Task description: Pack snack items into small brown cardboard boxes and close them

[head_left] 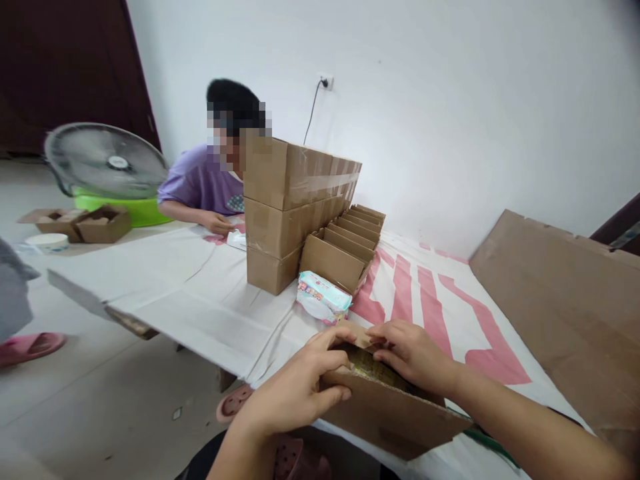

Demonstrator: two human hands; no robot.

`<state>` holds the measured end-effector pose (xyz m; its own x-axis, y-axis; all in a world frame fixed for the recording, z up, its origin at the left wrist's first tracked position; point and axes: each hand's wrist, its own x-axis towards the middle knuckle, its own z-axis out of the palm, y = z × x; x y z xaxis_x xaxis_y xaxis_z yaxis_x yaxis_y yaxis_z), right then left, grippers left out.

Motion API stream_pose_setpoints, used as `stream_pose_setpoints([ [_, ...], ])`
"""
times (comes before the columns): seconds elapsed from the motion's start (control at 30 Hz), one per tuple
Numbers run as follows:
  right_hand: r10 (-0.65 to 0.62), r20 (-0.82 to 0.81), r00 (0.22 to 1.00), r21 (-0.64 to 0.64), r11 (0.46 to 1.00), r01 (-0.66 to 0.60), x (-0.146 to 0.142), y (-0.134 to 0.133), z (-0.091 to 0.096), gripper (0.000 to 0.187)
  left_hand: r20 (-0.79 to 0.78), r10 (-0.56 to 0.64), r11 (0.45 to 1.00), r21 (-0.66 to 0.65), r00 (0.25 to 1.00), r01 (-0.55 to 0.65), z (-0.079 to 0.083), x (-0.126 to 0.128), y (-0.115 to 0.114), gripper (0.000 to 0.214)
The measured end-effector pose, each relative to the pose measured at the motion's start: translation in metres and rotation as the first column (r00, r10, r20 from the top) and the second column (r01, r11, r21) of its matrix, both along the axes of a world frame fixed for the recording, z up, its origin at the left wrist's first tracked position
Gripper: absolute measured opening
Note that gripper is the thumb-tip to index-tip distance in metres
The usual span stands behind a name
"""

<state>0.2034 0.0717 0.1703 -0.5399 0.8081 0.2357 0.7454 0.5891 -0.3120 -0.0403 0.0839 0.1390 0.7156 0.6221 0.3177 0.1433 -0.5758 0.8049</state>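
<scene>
A brown cardboard box (385,417) lies at the near edge of the table in front of me. My left hand (295,390) grips its near left corner, fingers curled over the rim. My right hand (410,353) presses its fingers down on the box's top flap, closed on it. A small packet of wipes (323,297) in a pale printed wrapper lies on the table just beyond the box.
Stacked sealed boxes (287,207) and a row of open boxes (345,253) stand mid-table on a white and pink cloth (420,293). A person in a purple shirt (205,183) sits across. A floor fan (107,160), flat cardboard (565,300) at right, pink slippers (30,347) on the floor.
</scene>
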Motion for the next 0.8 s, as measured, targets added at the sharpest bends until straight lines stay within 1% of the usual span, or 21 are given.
stream_pose_setpoints([
  [0.03,0.016,0.009,1.0,0.03,0.999,-0.017,-0.0018,0.0015,-0.001,0.013,-0.012,0.001,1.0,0.003,1.0,-0.001,0.0,-0.0003,0.0002,0.016],
  [0.1,0.012,0.02,1.0,0.075,0.997,-0.014,-0.0055,0.0043,-0.0032,0.02,-0.037,0.015,1.0,0.0,0.999,-0.015,-0.0004,-0.0008,0.0005,0.014],
  [0.23,-0.067,0.076,0.995,0.103,0.993,0.059,-0.0095,0.0061,-0.0053,0.022,-0.032,0.02,1.0,-0.008,0.999,-0.021,-0.0015,-0.001,0.0004,0.012],
  [0.3,-0.093,0.086,0.992,0.085,0.993,0.086,-0.0092,0.006,-0.0051,0.022,-0.019,0.008,1.0,-0.011,1.0,-0.009,-0.0018,-0.0007,0.0003,0.013],
  [0.43,-0.163,0.039,0.986,0.022,0.987,0.162,-0.0085,0.0066,-0.0047,0.021,-0.021,0.013,1.0,-0.027,1.0,-0.014,-0.0018,-0.0001,0.0001,0.013],
  [0.53,-0.221,0.03,0.975,0.016,0.975,0.221,-0.0103,0.0064,-0.0046,0.021,-0.018,0.009,1.0,-0.03,1.0,-0.009,-0.0011,0.0002,-0.0001,0.013],
  [0.6,-0.201,0.032,0.979,0.016,0.979,0.201,-0.0115,0.005,-0.0042,0.02,-0.015,0.007,0.999,-0.035,1.0,-0.008,-0.0005,0.0004,-0.0001,0.012],
  [0.67,-0.15,0.034,0.988,0.018,0.989,0.15,-0.0113,0.0029,-0.0038,0.019,-0.013,0.005,0.999,-0.043,1.0,-0.006,-0.0003,0.0005,0.0002,0.01],
  [0.73,-0.071,0.041,0.997,0.019,0.997,0.07,-0.009,0.0005,-0.0039,0.02,-0.013,0.013,0.999,-0.051,1.0,-0.014,-0.0007,0.0005,0.0009,0.008],
  [0.8,0.047,0.069,0.997,0.019,0.999,-0.048,-0.0037,-0.0017,-0.0041,0.02,-0.02,0.032,0.998,-0.056,0.999,-0.033,-0.0015,0.0002,0.0016,0.007],
])
